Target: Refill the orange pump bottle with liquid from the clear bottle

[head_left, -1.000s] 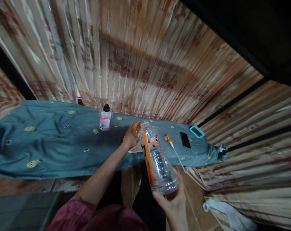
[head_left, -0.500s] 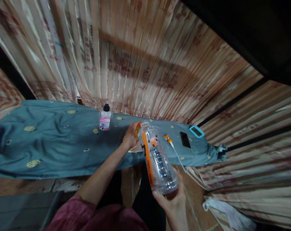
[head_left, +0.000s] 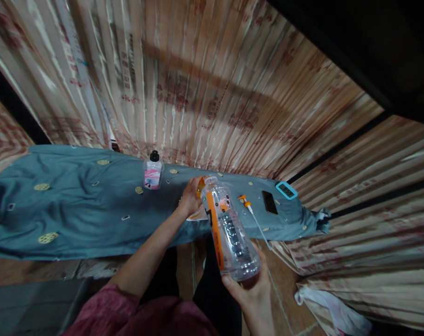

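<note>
Clear thin plastic, the empty bottle [head_left: 229, 231] is judged light and crushable, so it is cupped at the base by the right hand [head_left: 252, 294] and pinched at the neck by the left hand [head_left: 190, 198].

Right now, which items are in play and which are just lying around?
In play:
clear bottle, held at its base by the right hand
orange item at the left hand

Lying about:
small bottle
phone
timer
pump tube

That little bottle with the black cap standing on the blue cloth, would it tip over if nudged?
Probably fairly easily: the small bottle stands upright on soft, wrinkled blue cloth, an uneven footing. It looks like clear plastic, so likely light and unlikely to break. How full it is cannot be told.
</note>
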{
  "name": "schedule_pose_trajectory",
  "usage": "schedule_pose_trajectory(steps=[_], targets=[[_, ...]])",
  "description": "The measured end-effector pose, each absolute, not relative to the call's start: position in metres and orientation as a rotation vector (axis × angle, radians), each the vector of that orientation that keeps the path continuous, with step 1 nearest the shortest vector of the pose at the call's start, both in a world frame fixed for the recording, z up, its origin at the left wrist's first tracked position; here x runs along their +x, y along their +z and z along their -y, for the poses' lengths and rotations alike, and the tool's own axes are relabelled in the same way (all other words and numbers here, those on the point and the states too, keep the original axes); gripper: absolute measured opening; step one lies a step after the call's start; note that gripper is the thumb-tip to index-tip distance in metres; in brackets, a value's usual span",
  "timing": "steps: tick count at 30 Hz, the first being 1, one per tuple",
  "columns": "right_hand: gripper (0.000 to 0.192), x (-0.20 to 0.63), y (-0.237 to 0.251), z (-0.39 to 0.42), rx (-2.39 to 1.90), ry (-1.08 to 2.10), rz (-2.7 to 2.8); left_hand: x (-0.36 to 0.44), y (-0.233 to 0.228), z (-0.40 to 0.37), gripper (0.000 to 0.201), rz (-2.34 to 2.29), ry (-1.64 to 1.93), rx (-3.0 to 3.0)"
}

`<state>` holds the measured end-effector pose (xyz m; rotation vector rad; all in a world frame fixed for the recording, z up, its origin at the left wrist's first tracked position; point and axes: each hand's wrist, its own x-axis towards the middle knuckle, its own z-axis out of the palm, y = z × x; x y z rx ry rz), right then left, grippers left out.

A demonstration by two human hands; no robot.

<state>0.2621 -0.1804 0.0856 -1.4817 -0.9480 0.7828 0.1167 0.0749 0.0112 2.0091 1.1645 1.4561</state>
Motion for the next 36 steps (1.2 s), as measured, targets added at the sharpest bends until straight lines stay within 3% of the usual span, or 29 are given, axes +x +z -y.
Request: schedule_pose_trajectory(steps=[36], targets=[[0.088, 0.254, 0.095, 0.182, -1.521, 0.771, 0.927, 0.116, 0.013, -0.074, 0.048, -1.184, 1.410, 1.998]])
